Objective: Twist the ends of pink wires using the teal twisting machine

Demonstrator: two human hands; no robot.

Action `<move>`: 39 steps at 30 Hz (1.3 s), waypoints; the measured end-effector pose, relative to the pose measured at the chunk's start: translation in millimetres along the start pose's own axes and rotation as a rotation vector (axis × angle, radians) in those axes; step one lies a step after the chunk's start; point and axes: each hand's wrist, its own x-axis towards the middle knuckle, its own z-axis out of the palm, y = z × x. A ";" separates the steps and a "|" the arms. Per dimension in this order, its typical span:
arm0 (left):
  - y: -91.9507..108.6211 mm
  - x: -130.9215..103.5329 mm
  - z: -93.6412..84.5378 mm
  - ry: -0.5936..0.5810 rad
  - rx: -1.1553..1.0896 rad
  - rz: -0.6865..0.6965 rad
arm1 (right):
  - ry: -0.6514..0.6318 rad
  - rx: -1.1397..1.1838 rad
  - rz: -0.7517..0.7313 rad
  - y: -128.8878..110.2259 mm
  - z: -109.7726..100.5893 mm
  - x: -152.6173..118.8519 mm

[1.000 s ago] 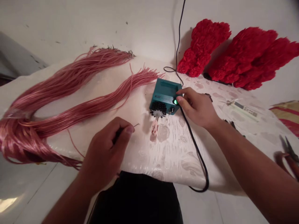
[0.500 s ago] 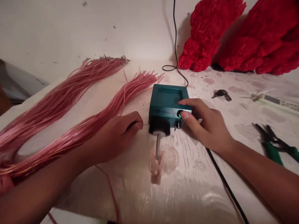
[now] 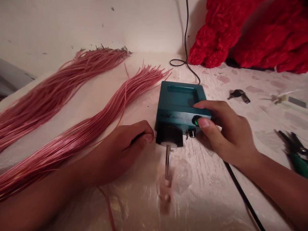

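Observation:
A small teal machine (image 3: 178, 96) stands on the covered table, with a black round part and a metal shaft (image 3: 168, 162) pointing toward me. The piece at the shaft's end is blurred. My right hand (image 3: 223, 131) grips the machine's right side, its thumb at a knob (image 3: 196, 121) that glows green. Just left of the black part, my left hand (image 3: 127, 147) is closed in a pinch; what it holds is too small to make out. A bundle of pink strands (image 3: 106, 122) lies beside and behind my left hand.
Another pink bundle (image 3: 60, 83) lies at the far left. Red ruffled flowers (image 3: 216, 38) stand at the back right. Keys (image 3: 239, 95) and green-handled pliers (image 3: 297, 154) lie on the right. A black cable (image 3: 243, 194) runs toward me, a thinner cord (image 3: 186, 35) up the wall.
The view has shifted closer, and the machine and both hands appear slightly lower and further right. Both hands keep about the same pose. The piece on the shaft's end looks blurred in both frames.

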 end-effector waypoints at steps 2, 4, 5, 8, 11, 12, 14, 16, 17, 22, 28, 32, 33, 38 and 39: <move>-2.3 0.1 0.7 0.002 -0.031 0.029 | 0.005 -0.004 -0.005 0.5 -0.1 -0.2; -3.9 0.5 1.4 0.009 -0.062 0.048 | 0.008 -0.010 -0.007 0.8 -0.1 -0.5; -4.4 0.8 1.7 0.016 -0.073 0.055 | 0.008 -0.011 -0.008 0.9 -0.1 -0.7; -4.7 1.7 2.5 0.047 -0.090 0.071 | 0.010 -0.010 -0.009 1.0 0.3 -0.9; -3.7 2.3 3.4 0.057 -0.093 0.079 | 0.012 -0.010 -0.011 1.4 0.7 -0.6; -3.2 2.5 3.8 0.056 -0.093 0.076 | 0.013 -0.012 -0.011 1.6 0.8 -0.5; -2.4 2.8 4.4 0.060 -0.099 0.076 | 0.011 -0.012 -0.008 1.9 0.8 -0.4; -2.2 2.9 4.8 0.061 -0.112 0.087 | 0.005 -0.003 -0.006 2.2 0.7 -0.6; -2.4 2.9 4.7 0.059 -0.118 0.092 | 0.003 0.002 -0.007 2.3 0.6 -0.7; -3.7 2.3 3.7 0.047 -0.113 0.062 | 0.006 0.007 -0.016 2.2 0.5 -0.9; -2.5 2.2 4.1 0.067 -0.100 0.075 | 0.004 0.002 -0.021 1.2 0.0 -0.4; -1.8 2.3 4.8 0.064 -0.096 0.078 | -0.002 0.004 -0.010 0.7 -0.2 -0.3; -1.7 2.2 4.8 0.064 -0.096 0.078 | -0.008 0.005 -0.007 0.4 -0.1 -0.3; -0.9 1.9 3.7 0.058 -0.088 0.064 | -0.026 0.015 0.010 -1.3 0.0 0.4; -0.6 1.9 3.5 0.060 -0.086 0.064 | -0.028 0.020 0.012 -1.5 -0.1 0.5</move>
